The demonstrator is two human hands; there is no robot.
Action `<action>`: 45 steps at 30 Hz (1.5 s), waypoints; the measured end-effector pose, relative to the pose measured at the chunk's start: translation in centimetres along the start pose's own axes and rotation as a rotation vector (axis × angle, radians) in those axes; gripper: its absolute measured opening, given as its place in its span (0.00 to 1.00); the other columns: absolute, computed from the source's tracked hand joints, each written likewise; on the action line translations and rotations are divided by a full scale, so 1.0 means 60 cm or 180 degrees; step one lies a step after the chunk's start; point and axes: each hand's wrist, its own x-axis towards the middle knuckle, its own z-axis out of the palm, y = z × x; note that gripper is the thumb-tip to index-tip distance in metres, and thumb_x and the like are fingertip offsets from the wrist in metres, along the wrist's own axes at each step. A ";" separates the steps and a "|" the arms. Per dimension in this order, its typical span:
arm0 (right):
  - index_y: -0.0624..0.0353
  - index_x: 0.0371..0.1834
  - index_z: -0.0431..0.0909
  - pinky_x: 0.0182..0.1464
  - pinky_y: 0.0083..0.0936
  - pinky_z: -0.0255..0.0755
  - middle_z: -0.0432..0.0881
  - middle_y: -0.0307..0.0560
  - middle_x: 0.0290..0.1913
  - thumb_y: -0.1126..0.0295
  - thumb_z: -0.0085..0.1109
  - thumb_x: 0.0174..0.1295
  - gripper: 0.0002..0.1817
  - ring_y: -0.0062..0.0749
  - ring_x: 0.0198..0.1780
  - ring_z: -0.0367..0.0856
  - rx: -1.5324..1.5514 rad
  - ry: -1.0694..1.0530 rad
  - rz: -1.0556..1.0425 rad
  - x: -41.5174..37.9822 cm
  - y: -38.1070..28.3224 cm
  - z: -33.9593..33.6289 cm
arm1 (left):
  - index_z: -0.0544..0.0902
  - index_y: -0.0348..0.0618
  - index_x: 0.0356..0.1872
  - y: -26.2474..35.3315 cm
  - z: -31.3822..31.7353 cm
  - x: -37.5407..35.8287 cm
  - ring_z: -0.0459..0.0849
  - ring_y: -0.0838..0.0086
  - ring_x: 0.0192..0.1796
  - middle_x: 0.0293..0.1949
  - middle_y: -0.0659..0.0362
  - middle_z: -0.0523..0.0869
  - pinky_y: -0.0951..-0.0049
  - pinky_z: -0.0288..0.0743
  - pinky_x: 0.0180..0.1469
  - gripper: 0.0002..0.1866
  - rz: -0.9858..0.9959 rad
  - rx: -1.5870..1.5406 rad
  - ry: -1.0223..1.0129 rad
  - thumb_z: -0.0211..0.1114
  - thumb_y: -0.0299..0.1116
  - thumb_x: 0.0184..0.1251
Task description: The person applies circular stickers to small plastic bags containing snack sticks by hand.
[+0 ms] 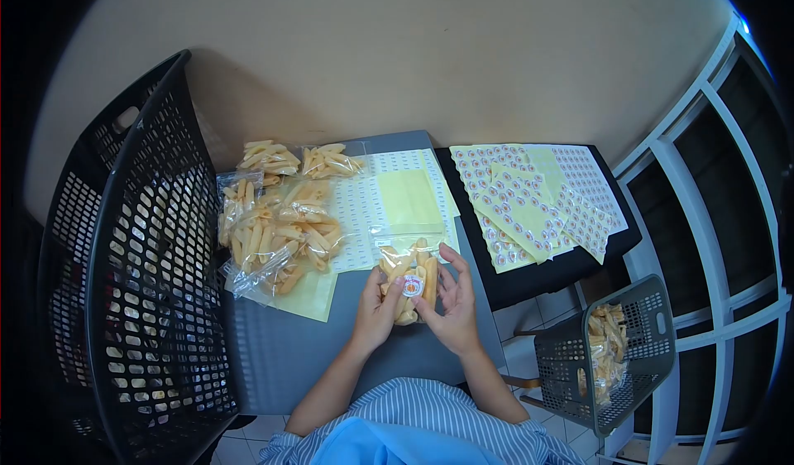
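Between my two hands is a clear plastic bag of pale stick-shaped snacks (431,281), with a round white sticker (412,285) on its front. My left hand (379,309) grips the bag's left side, its thumb by the sticker. On the other side, my right hand (453,304) has its thumb at the lower edge of the sticker and its fingers curved along the bag's right edge. The bag's flat clear top points away from me, over sheets of printed labels (356,217) and a yellow backing sheet (409,200) on the grey table (289,366).
Several filled snack bags (277,225) are heaped at the table's left. A tall dark perforated basket (157,258) stands beyond them. Round-sticker sheets (521,200) lie on a black surface (521,287) at right. A smaller basket (637,390) below holds more bags (608,345).
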 end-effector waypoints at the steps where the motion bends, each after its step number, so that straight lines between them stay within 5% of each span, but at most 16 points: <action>1: 0.61 0.61 0.52 0.63 0.33 0.60 0.52 0.51 0.63 0.83 0.62 0.45 0.39 0.42 0.64 0.58 -0.0001 0.0008 -0.0002 -0.001 0.000 -0.002 | 0.65 0.34 0.54 -0.001 0.001 0.000 0.75 0.79 0.47 0.46 0.55 0.77 0.79 0.70 0.48 0.17 -0.0001 0.0002 -0.0008 0.50 0.32 0.68; 10: 0.61 0.66 0.43 0.55 0.29 0.68 0.63 0.56 0.56 0.78 0.62 0.51 0.43 0.37 0.57 0.68 0.0231 0.0501 0.0542 -0.014 -0.010 -0.008 | 0.62 0.33 0.56 0.002 0.013 -0.011 0.75 0.74 0.48 0.47 0.52 0.76 0.76 0.71 0.48 0.21 0.0157 0.0172 -0.0032 0.54 0.32 0.65; 17: 0.60 0.68 0.38 0.50 0.25 0.72 0.68 0.53 0.51 0.81 0.61 0.51 0.46 0.33 0.54 0.70 0.0555 0.0353 0.0834 -0.066 -0.005 -0.071 | 0.58 0.36 0.56 -0.004 0.033 -0.030 0.74 0.72 0.51 0.49 0.54 0.71 0.73 0.73 0.50 0.26 -0.0142 0.0866 -0.0897 0.60 0.27 0.60; 19: 0.61 0.67 0.40 0.51 0.26 0.72 0.68 0.54 0.53 0.79 0.60 0.52 0.44 0.34 0.55 0.70 0.0367 0.0395 0.0704 -0.090 -0.010 -0.109 | 0.54 0.37 0.61 -0.019 0.037 -0.037 0.71 0.69 0.55 0.54 0.49 0.68 0.68 0.71 0.53 0.31 -0.0403 0.0769 -0.1612 0.60 0.27 0.59; 21: 0.62 0.66 0.44 0.51 0.29 0.71 0.66 0.54 0.56 0.77 0.60 0.53 0.41 0.37 0.55 0.70 -0.1149 0.1325 -0.0287 -0.105 0.004 -0.203 | 0.48 0.39 0.65 -0.008 0.048 -0.040 0.67 0.65 0.60 0.59 0.47 0.65 0.64 0.67 0.56 0.38 -0.0108 0.0787 -0.1694 0.61 0.26 0.57; 23: 0.67 0.59 0.57 0.51 0.32 0.71 0.70 0.55 0.54 0.72 0.59 0.55 0.30 0.38 0.50 0.74 -0.1662 0.2859 0.0187 -0.145 0.006 -0.358 | 0.45 0.42 0.67 0.012 0.043 -0.035 0.64 0.62 0.63 0.63 0.48 0.61 0.64 0.66 0.57 0.42 0.0207 0.1456 -0.1678 0.63 0.26 0.55; 24: 0.69 0.53 0.65 0.49 0.31 0.73 0.73 0.56 0.50 0.69 0.57 0.58 0.23 0.36 0.47 0.76 -0.3464 0.3193 0.0113 -0.217 0.066 -0.526 | 0.55 0.41 0.64 0.022 0.038 -0.031 0.70 0.65 0.57 0.59 0.52 0.67 0.68 0.69 0.51 0.38 0.0498 0.1738 -0.1358 0.64 0.26 0.52; 25: 0.69 0.47 0.70 0.46 0.29 0.74 0.76 0.55 0.46 0.65 0.57 0.58 0.19 0.34 0.43 0.78 -0.2266 0.4212 0.0161 -0.214 0.004 -0.544 | 0.55 0.41 0.64 0.035 0.029 -0.025 0.70 0.65 0.57 0.59 0.52 0.67 0.68 0.69 0.51 0.38 0.0488 0.1763 -0.1291 0.64 0.26 0.52; 26: 0.70 0.40 0.75 0.43 0.28 0.74 0.79 0.55 0.40 0.61 0.60 0.55 0.20 0.34 0.39 0.79 -0.2147 0.4370 -0.0045 -0.295 0.047 -0.696 | 0.60 0.40 0.61 0.050 0.018 -0.020 0.72 0.66 0.52 0.56 0.52 0.69 0.70 0.70 0.47 0.34 0.0795 0.2105 -0.0927 0.64 0.26 0.51; 29: 0.67 0.37 0.79 0.40 0.27 0.73 0.82 0.53 0.36 0.57 0.63 0.52 0.21 0.38 0.36 0.80 -0.3290 0.5397 0.1487 -0.421 0.051 -0.796 | 0.71 0.39 0.47 0.092 -0.010 -0.019 0.73 0.68 0.42 0.44 0.52 0.74 0.74 0.69 0.40 0.23 0.1610 0.2456 0.0197 0.65 0.23 0.46; 32: 0.66 0.37 0.80 0.41 0.28 0.73 0.81 0.52 0.37 0.56 0.62 0.52 0.21 0.39 0.37 0.79 -0.3647 0.5595 0.1475 -0.448 0.071 -0.802 | 0.71 0.41 0.42 0.099 -0.068 -0.041 0.72 0.67 0.42 0.43 0.51 0.74 0.71 0.67 0.45 0.22 0.2609 0.2787 0.1418 0.64 0.21 0.42; 34: 0.65 0.37 0.80 0.42 0.29 0.72 0.81 0.52 0.38 0.55 0.61 0.52 0.21 0.39 0.38 0.79 -0.3990 0.5890 0.1512 -0.459 0.081 -0.799 | 0.66 0.40 0.48 0.114 -0.110 -0.044 0.70 0.65 0.47 0.50 0.50 0.69 0.68 0.59 0.54 0.27 0.2939 0.3346 0.1993 0.62 0.21 0.41; 37: 0.63 0.37 0.81 0.43 0.31 0.72 0.81 0.51 0.39 0.53 0.60 0.52 0.22 0.40 0.39 0.79 -0.4473 0.6406 0.1561 -0.459 0.088 -0.779 | 0.72 0.42 0.43 0.154 -0.144 -0.045 0.69 0.63 0.53 0.45 0.54 0.75 0.63 0.59 0.55 0.21 0.2315 0.4669 0.2569 0.64 0.23 0.43; 40: 0.62 0.38 0.81 0.44 0.32 0.72 0.81 0.50 0.40 0.52 0.59 0.53 0.22 0.42 0.40 0.78 -0.4961 0.6951 0.1555 -0.451 0.094 -0.753 | 0.76 0.44 0.39 0.147 -0.207 -0.050 0.70 0.63 0.55 0.43 0.58 0.76 0.63 0.57 0.57 0.16 0.1774 0.4943 0.2179 0.64 0.24 0.46; 41: 0.62 0.38 0.81 0.44 0.32 0.72 0.81 0.50 0.40 0.52 0.59 0.53 0.22 0.42 0.40 0.78 -0.4934 0.6946 0.1547 -0.432 0.079 -0.733 | 0.76 0.44 0.39 0.152 -0.217 -0.054 0.70 0.63 0.55 0.43 0.58 0.76 0.63 0.57 0.57 0.16 0.1787 0.4950 0.2202 0.64 0.24 0.46; 45: 0.67 0.38 0.80 0.48 0.29 0.70 0.82 0.50 0.37 0.67 0.44 0.65 0.15 0.34 0.44 0.78 -0.4743 0.4743 -0.0534 -0.282 0.030 -0.642 | 0.80 0.45 0.29 0.217 -0.191 -0.057 0.78 0.65 0.45 0.32 0.61 0.82 0.67 0.64 0.51 0.08 0.2731 0.4608 0.2237 0.65 0.21 0.47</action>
